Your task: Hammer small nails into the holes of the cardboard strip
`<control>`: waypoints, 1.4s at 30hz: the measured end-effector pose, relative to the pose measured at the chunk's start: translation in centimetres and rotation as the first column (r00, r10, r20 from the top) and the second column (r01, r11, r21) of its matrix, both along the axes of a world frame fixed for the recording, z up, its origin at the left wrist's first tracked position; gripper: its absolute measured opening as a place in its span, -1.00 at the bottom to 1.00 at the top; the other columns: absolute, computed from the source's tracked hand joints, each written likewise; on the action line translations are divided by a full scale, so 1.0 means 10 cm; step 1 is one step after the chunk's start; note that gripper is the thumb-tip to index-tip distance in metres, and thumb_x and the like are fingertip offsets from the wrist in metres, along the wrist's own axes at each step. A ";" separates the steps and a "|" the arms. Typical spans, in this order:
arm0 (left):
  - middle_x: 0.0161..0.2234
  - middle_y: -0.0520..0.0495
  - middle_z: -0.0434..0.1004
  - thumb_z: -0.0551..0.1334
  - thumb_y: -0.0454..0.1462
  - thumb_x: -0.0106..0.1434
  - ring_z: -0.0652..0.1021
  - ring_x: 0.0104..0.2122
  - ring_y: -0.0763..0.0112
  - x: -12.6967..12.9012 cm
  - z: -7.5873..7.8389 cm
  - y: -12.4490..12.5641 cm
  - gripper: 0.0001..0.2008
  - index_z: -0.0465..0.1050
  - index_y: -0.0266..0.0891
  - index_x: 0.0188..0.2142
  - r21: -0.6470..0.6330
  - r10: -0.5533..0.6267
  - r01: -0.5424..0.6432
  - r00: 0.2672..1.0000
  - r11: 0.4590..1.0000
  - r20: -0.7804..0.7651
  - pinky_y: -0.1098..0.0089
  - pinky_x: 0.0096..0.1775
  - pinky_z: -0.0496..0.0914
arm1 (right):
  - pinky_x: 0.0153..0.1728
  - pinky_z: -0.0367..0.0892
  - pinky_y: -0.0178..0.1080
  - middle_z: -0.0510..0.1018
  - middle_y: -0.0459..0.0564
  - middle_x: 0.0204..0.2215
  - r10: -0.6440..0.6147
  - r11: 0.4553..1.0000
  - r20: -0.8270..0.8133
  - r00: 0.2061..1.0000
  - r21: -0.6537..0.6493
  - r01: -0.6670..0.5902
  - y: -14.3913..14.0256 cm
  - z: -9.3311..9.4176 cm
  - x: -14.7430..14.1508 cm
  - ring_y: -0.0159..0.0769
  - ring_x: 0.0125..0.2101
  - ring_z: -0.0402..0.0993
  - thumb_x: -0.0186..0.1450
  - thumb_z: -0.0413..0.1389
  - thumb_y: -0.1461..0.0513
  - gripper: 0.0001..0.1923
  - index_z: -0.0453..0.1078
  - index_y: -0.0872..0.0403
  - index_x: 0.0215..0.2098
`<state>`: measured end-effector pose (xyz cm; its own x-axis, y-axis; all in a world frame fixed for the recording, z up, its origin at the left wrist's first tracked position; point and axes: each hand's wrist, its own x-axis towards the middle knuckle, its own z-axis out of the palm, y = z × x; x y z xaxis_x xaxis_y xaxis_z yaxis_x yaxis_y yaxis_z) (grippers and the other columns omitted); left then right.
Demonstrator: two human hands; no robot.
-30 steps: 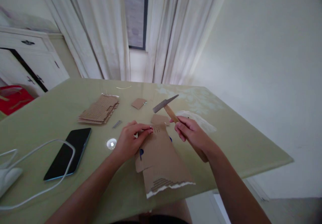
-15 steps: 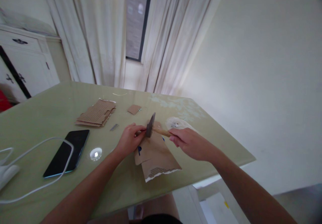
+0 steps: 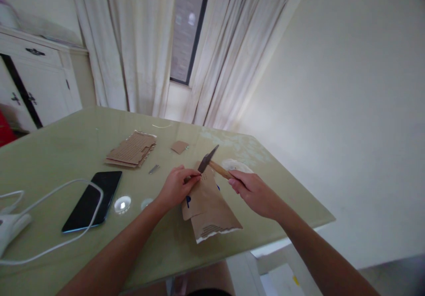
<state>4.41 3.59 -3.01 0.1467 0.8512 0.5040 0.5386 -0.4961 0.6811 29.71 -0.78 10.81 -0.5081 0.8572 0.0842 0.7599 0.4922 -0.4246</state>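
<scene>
Careful: your right hand point(image 3: 254, 190) grips hammer point(image 3: 212, 164); left hand point(image 3: 175, 187) pinches nail on cardboard point(image 3: 207, 203); glancing blow hits fingertips.

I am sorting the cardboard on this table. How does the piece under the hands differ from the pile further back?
The cardboard piece is a single sheet, pinned by the left hand, with a torn white edge toward the camera and blue marks. The cardboard stack is several layers, lies untouched, and shows no blue marks. The piece sits under the hammer that the right hand holds; the stack lies beyond the phone. Both are brown and lie flat on the table.
</scene>
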 end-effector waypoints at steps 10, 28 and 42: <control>-0.36 -0.06 0.73 0.33 -0.24 0.40 0.62 -0.34 0.24 0.00 0.01 -0.01 -0.83 0.76 -0.12 -0.19 -0.030 0.001 -0.001 1.000 1.000 0.015 0.31 -0.21 0.44 | -0.36 0.10 -0.21 0.43 -0.10 -0.47 -0.019 1.000 -0.036 0.999 0.003 0.019 0.05 -0.11 0.01 -0.25 -0.42 0.35 0.57 -0.02 0.13 -0.69 0.32 0.01 -0.34; -0.33 -0.08 0.72 0.33 -0.20 0.38 0.63 -0.28 0.20 0.00 -0.01 -0.02 -0.83 0.74 -0.13 -0.19 -0.066 -0.022 0.024 0.999 0.998 0.025 0.30 -0.21 0.44 | -0.34 0.11 -0.21 0.46 -0.08 -0.43 -0.078 0.997 -0.063 0.995 0.021 0.080 0.02 -0.19 0.02 -0.23 -0.39 0.38 0.59 -0.02 0.12 -0.71 0.36 0.02 -0.28; -0.14 -0.14 0.68 0.31 -0.26 0.31 0.66 -0.16 0.22 0.01 0.01 -0.04 -0.84 0.67 -0.18 -0.17 -0.052 -0.100 0.107 0.988 0.993 0.118 0.30 -0.12 0.51 | -0.34 0.12 -0.20 0.48 -0.09 -0.48 -0.052 0.999 0.024 0.998 -0.005 0.053 -0.06 -0.24 0.00 -0.24 -0.44 0.39 0.58 -0.02 0.15 -0.71 0.37 0.02 -0.29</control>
<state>4.49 3.19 -2.93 0.1797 0.8627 0.4726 0.4026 -0.5029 0.7649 29.74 -1.40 8.45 -0.4642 0.8831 0.0678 0.7945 0.4490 -0.4088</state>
